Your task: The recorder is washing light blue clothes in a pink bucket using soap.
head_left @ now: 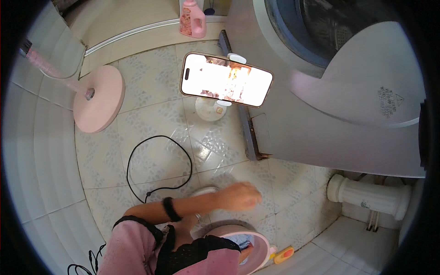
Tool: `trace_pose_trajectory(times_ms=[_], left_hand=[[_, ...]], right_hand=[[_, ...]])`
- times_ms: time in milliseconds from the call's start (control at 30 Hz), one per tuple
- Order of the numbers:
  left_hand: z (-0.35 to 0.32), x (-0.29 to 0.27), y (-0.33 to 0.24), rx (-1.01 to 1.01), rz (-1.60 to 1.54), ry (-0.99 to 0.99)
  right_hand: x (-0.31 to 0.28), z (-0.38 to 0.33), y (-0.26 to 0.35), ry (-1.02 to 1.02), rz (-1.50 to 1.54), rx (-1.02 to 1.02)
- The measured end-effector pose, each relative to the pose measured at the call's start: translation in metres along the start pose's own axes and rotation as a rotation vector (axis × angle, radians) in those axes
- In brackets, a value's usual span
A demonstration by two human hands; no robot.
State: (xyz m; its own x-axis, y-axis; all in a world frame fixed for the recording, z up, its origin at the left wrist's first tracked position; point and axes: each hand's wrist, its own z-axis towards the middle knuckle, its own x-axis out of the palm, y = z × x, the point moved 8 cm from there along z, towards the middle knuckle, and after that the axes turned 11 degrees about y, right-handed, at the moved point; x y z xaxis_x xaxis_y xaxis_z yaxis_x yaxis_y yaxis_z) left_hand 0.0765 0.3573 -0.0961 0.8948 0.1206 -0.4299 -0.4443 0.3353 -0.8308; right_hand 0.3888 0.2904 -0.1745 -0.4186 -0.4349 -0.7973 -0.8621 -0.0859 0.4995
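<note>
Sleeve: pink [126,250] with black lace edging, covering the upper part of my left arm [195,204], which crosses rightward with a black band [171,209] at the wrist.
Left hand [240,196]: blurred over the tiled floor [151,105]; my fingers look curled inward, but I can't tell whether they grip anything.
Right hand: a skin-toned patch shows in the basin [265,245], but I can't tell whether it is my hand, or how its fingers stand.
Washing machine: grey [293,133], filling the upper right.
Basin: pink, at the lower middle, near my left hand, with bluish cloth [243,239] inside.
Black cord: looped [191,161] on the floor to my left.
Pole base: round, pink [107,107], by the left wall.
Bottle: pink, handled [196,23], standing upright at the far side.
Phone: lit screen [215,82], clipped in a white holder [237,58].
Small tool: yellow and orange [283,255], just right of the basin.
</note>
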Motion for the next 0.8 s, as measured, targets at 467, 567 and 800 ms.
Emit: trace_pose_trajectory(times_ms=[467,567,800], left_hand=[[-0.038,-0.282,-0.016,-0.229,-0.011,-0.725],[-0.036,-0.281,-0.017,-0.239,0.028,-0.693],[-0.041,-0.283,-0.016,-0.197,-0.049,-0.762]], right_hand=[[0.014,0.011,-0.025,0.024,0.054,0.12],[0.02,0.002,-0.033,0.035,0.003,0.16],[0.014,-0.004,-0.018,-0.156,-0.173,-0.034]])
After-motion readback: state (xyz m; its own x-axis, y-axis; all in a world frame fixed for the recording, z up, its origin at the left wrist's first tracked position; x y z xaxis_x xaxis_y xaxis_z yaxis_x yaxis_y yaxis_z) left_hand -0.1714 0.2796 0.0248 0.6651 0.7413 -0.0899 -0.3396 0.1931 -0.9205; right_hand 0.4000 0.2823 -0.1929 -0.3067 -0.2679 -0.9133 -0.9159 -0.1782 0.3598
